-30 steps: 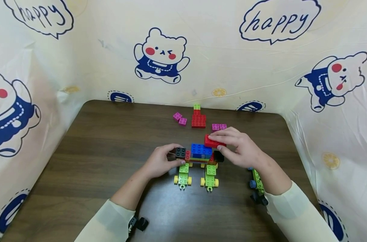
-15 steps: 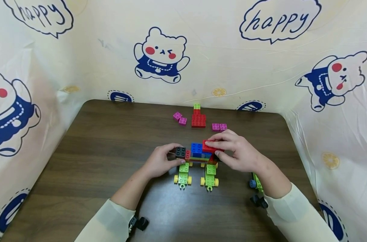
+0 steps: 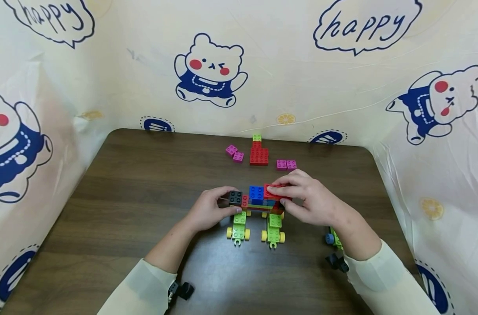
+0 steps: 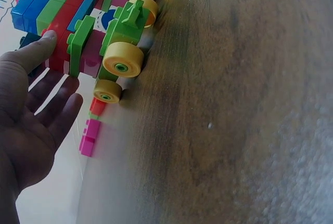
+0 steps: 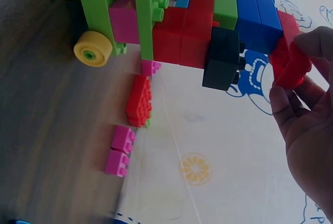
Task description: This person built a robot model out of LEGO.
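A building-block model stands mid-table on two green wheeled bases (image 3: 239,225) with yellow wheels (image 4: 123,60). Its body stacks red, green and blue bricks (image 3: 256,192), with a black brick (image 3: 235,197) at the left end and another black brick (image 5: 223,58) at the right. My left hand (image 3: 211,211) holds the model's left end, thumb in front on a red brick and fingers behind. At the top right, my right hand (image 3: 313,199) pinches a red brick (image 5: 290,60) that overhangs the blue bricks' right side. Its fingers partly cover that brick in the head view.
Behind the model lie pink bricks (image 3: 238,157), a red brick piece with a green tip (image 3: 259,156) and two more pink bricks (image 3: 286,165). A green piece with a blue wheel (image 3: 329,238) sits by the right forearm. A patterned sheet (image 3: 124,78) rises behind the table.
The right hand has brought the red brick left and down onto the right part of the blue bricks. Over the last half second it has hardly moved. The left hand has stayed in place.
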Action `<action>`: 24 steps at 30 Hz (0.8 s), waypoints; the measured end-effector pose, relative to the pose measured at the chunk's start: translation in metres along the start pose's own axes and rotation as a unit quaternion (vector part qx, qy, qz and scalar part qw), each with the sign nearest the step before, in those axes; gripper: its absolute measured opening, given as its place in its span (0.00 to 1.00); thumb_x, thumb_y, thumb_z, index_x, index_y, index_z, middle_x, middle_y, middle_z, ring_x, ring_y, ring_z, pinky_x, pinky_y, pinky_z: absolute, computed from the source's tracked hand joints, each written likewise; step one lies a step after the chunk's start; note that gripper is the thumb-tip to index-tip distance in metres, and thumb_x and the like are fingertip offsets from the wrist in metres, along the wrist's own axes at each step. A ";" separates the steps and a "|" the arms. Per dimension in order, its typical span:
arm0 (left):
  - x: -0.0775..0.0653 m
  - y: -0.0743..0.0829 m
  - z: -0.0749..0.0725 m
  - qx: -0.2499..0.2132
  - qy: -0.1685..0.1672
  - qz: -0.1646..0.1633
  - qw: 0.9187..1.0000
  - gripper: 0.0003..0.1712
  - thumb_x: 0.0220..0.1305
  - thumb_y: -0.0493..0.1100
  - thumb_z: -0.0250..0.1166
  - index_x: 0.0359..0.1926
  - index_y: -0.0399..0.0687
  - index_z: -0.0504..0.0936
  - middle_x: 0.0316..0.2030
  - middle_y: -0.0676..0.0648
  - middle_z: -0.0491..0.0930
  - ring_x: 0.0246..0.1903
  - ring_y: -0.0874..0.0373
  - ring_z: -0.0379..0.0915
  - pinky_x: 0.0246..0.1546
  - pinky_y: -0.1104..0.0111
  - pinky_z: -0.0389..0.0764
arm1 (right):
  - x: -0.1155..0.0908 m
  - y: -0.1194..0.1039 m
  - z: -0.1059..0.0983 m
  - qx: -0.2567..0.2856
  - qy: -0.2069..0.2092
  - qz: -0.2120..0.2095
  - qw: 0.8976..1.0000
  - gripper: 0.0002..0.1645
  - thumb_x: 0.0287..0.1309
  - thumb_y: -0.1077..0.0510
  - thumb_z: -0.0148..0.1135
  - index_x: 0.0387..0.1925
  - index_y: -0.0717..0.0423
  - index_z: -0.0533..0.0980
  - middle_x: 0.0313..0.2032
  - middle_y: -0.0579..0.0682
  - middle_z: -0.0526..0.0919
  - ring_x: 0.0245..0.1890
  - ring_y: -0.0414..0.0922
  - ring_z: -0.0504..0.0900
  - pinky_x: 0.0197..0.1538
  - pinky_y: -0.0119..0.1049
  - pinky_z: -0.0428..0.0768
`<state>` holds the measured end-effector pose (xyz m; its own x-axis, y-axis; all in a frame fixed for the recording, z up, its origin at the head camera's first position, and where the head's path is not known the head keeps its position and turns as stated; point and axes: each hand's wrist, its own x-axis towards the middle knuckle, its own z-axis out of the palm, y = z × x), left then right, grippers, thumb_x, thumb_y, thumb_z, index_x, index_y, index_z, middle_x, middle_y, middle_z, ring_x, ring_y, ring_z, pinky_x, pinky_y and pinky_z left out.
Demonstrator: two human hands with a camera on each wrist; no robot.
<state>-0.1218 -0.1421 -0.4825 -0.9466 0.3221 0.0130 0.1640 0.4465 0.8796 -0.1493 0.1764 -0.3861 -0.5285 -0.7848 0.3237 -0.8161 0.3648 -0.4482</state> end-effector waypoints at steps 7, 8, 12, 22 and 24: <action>0.002 0.001 0.000 0.006 0.000 0.004 1.000 0.20 0.60 0.47 0.79 0.53 0.64 0.85 0.44 0.58 0.86 0.45 0.60 0.82 0.49 0.58 0.84 | 0.000 -0.002 -0.002 -0.005 -0.009 0.000 1.000 0.28 0.58 0.63 0.73 0.61 0.47 0.84 0.57 0.47 0.82 0.55 0.43 0.73 0.46 0.36 0.83; 0.002 0.001 0.000 0.006 0.001 0.004 1.000 0.20 0.60 0.47 0.79 0.53 0.64 0.85 0.44 0.58 0.86 0.45 0.60 0.82 0.49 0.58 0.84 | 0.000 -0.002 -0.002 -0.004 -0.010 0.001 1.000 0.28 0.58 0.64 0.72 0.61 0.47 0.84 0.57 0.47 0.82 0.55 0.43 0.74 0.46 0.36 0.83; 0.001 0.001 -0.001 0.006 -0.001 0.003 1.000 0.20 0.60 0.48 0.79 0.53 0.64 0.85 0.44 0.58 0.86 0.45 0.60 0.82 0.49 0.58 0.84 | 0.000 -0.001 -0.001 -0.002 -0.011 0.005 1.000 0.28 0.57 0.64 0.73 0.61 0.47 0.83 0.58 0.47 0.82 0.56 0.44 0.74 0.47 0.38 0.84; 0.002 0.000 -0.001 0.010 -0.003 0.001 1.000 0.21 0.60 0.49 0.79 0.54 0.65 0.84 0.45 0.58 0.86 0.46 0.60 0.82 0.50 0.58 0.84 | -0.003 0.011 -0.001 0.064 -0.008 0.017 0.998 0.32 0.63 0.57 0.72 0.68 0.46 0.77 0.63 0.44 0.80 0.62 0.44 0.75 0.59 0.46 0.80; 0.001 0.001 -0.001 0.012 -0.003 0.001 1.000 0.21 0.60 0.49 0.79 0.53 0.65 0.84 0.44 0.59 0.86 0.45 0.61 0.82 0.50 0.58 0.84 | -0.003 0.018 0.000 0.088 0.006 0.021 0.996 0.31 0.66 0.59 0.69 0.69 0.48 0.76 0.63 0.46 0.81 0.60 0.45 0.78 0.58 0.47 0.81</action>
<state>-0.1232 -0.1422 -0.4814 -0.9445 0.3283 0.0124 0.1731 0.4652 0.8681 -0.1623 0.1850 -0.3947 -0.5640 -0.7651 0.3108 -0.7409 0.3027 -0.5995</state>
